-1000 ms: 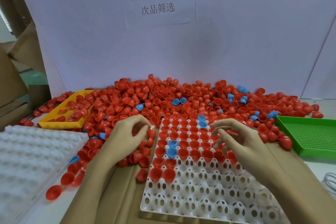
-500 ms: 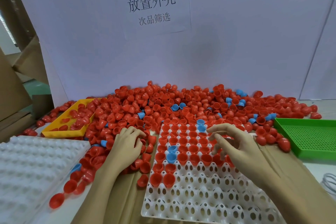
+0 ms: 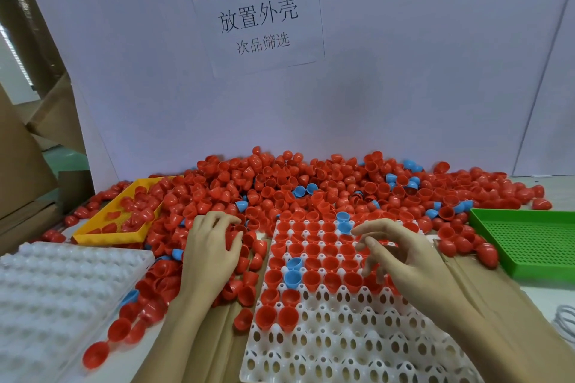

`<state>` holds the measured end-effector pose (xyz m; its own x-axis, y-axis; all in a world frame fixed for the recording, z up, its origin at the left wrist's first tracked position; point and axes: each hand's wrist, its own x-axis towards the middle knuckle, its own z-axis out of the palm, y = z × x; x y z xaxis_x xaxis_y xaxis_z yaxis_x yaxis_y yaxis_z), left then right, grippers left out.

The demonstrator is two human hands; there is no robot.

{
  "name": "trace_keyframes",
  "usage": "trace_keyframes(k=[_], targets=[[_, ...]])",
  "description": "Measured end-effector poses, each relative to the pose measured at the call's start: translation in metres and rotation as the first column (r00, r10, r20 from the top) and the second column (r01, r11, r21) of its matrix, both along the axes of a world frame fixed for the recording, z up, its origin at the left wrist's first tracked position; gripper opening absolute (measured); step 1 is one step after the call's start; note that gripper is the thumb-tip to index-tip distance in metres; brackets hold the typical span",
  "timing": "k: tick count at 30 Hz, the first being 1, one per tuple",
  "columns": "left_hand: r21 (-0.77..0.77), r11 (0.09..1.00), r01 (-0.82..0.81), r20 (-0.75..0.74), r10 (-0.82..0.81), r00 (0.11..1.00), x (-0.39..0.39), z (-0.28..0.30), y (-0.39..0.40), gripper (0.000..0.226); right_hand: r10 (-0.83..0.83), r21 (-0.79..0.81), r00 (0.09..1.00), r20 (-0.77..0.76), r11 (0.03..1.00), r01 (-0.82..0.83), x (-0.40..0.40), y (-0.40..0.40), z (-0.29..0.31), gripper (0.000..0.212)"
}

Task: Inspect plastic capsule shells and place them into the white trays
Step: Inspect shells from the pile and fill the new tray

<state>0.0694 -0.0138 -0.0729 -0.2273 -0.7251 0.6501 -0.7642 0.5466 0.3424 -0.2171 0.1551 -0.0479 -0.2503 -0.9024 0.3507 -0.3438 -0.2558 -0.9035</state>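
A large heap of red capsule shells, with a few blue ones mixed in, lies along the back wall. The white tray in front of me has its far rows filled with red shells and some blue shells; the near rows are bare. My left hand is down on the shells left of this tray, its fingers and thumb curled round a red shell. Over the tray's filled rows, my right hand hovers with loosely spread fingers and holds nothing.
A second white tray lies at the left front. A yellow tray with some red shells sits behind it. At the right stands a green perforated tray. Brown cardboard lies under the trays. A white cable shows at the right edge.
My left hand dropped from a raised pinch down into the shells beside the tray. My right hand stayed over the tray, its fingers shifting slightly. The camera tilted upward.
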Motion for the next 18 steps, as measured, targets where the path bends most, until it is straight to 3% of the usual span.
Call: trace_keyframes(k=[3,9,13,15,18], targets=[[-0.065,0.997,-0.042,0.164,0.052,0.985,-0.011,0.01,-0.012,0.018,0.011,0.005,1.0,0.01,1.0,-0.012,0.001,0.001,0.002,0.022],[0.066,0.998,-0.005,0.416,-0.023,0.909,-0.037,0.038,-0.067,0.027,0.011,0.0,1.0,0.019,1.0,-0.011,0.001,0.004,0.007,0.022],[0.116,0.992,-0.039,0.632,-0.044,0.773,-0.043,0.037,-0.092,0.04,0.012,0.013,1.0,0.02,1.0,-0.012,0.001,0.006,0.007,0.022],[0.105,0.993,-0.059,0.666,-0.027,0.746,-0.044,0.033,-0.1,0.039,0.01,0.019,1.0,0.022,1.0,-0.01,0.001,0.006,0.007,0.023],[0.054,0.996,-0.075,0.636,0.024,0.771,-0.042,0.027,-0.104,0.026,0.014,0.025,1.0,0.019,1.0,-0.015,0.0,0.005,0.007,0.023]])
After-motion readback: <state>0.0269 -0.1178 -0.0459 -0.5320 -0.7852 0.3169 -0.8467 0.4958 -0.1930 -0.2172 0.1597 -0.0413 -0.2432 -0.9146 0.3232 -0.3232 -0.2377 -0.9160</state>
